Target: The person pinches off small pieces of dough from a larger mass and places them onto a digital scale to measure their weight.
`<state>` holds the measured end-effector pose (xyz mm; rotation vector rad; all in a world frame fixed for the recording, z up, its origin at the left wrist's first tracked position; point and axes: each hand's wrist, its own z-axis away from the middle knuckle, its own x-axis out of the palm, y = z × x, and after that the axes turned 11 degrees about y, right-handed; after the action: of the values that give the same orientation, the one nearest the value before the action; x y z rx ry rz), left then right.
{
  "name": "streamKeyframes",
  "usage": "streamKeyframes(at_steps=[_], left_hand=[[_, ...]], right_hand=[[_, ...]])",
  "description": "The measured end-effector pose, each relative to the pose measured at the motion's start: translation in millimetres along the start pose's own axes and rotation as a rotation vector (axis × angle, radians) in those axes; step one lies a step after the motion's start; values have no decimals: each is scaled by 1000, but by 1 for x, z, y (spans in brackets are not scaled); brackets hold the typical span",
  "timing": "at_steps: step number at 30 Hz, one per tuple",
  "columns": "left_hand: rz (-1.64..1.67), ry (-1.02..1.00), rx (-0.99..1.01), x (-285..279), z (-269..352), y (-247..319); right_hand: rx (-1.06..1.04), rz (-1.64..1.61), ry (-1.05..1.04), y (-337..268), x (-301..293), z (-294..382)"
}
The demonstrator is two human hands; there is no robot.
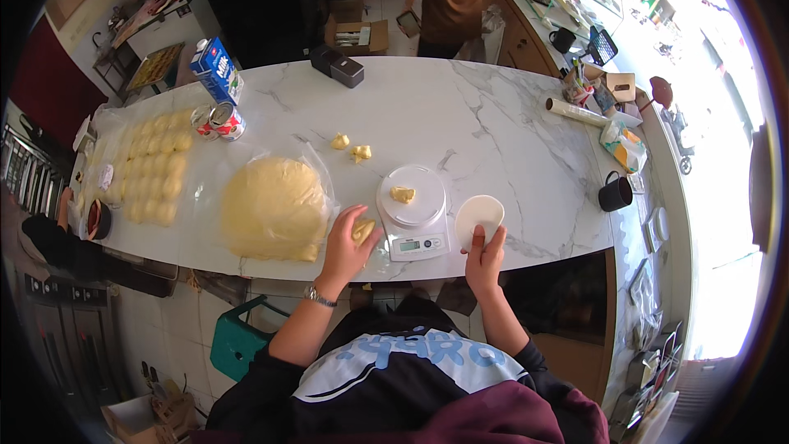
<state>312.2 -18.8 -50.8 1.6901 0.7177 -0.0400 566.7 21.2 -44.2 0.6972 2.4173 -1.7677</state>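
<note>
My left hand (pixel 345 245), with a metal wristwatch above it, curls around a small piece of yellow dough (pixel 363 230) near the table's front edge. A white, rounded dough scraper (pixel 479 214) is held in my right hand (pixel 484 259). Between my hands stands a white digital kitchen scale (pixel 414 216), its display lit. One dough piece (pixel 402 195) rests on its round platform. To the left lies a large mass of yellow dough (pixel 274 203), partly covered by clear plastic. Two more small dough pieces, one (pixel 339 141) beside the other (pixel 361 153), sit behind the scale.
Rows of dough balls (pixel 159 166) lie under plastic at left, near two opened cans (pixel 227 121) and a milk carton (pixel 217 71). A black device (pixel 337 66) stands at the far edge. A dark mug (pixel 615 192) is at right. Another person (pixel 453 6) stands across the table.
</note>
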Motion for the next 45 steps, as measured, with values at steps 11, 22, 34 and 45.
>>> streamKeyframes(at_steps=[11, 22, 34, 45], left_hand=[[-103, -37, -334, -27, 53, -37], [-294, -86, 571, 34, -55, 7], [-218, -17, 184, 6, 61, -12], [257, 225, -145, -4, -12, 14]], right_hand=[[53, -52, 135, -12, -7, -25], [28, -106, 2, -37, 20, -22], [-230, 330, -761, -67, 55, 3], [-229, 342, -512, -15, 54, 67]])
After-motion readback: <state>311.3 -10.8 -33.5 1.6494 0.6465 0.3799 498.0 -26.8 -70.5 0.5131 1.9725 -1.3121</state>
